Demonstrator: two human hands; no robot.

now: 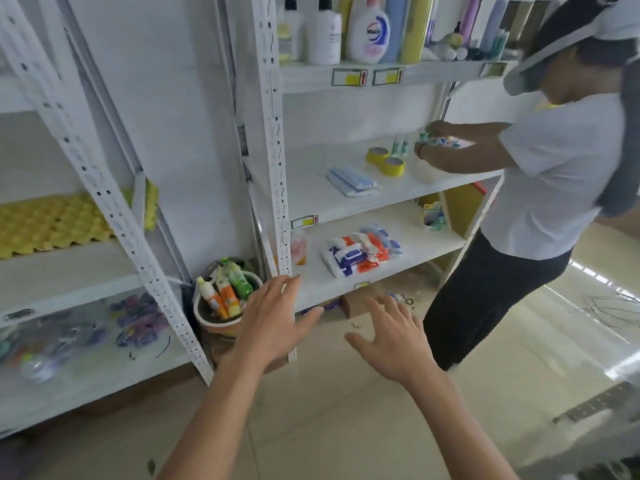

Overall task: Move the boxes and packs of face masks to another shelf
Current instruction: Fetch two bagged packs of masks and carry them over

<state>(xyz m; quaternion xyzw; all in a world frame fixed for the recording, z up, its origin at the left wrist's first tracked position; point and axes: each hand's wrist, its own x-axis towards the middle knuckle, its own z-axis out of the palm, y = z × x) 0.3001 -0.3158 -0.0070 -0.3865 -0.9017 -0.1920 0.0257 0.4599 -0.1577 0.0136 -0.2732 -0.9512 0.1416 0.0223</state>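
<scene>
Both arms reach forward, left hand [273, 320] and right hand [391, 341] spread, empty.

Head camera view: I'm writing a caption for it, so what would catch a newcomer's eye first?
Two bare, open hands, the left hand and right hand, reach toward the white shelves from the bottom centre. Another person in a white shirt sorts small items at the right end of the middle shelf. A pack of blue face masks lies there, beside yellow tape rolls.

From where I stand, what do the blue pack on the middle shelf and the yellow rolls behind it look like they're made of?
Blue pack: looks like soft non-woven mask fabric in clear glossy film, judging by stacked pale-blue layers and faint sheen; blurred, so tentative.
Yellow rolls: probably matte paper or plastic tape, since each is a ring wound around a hollow core.
</scene>
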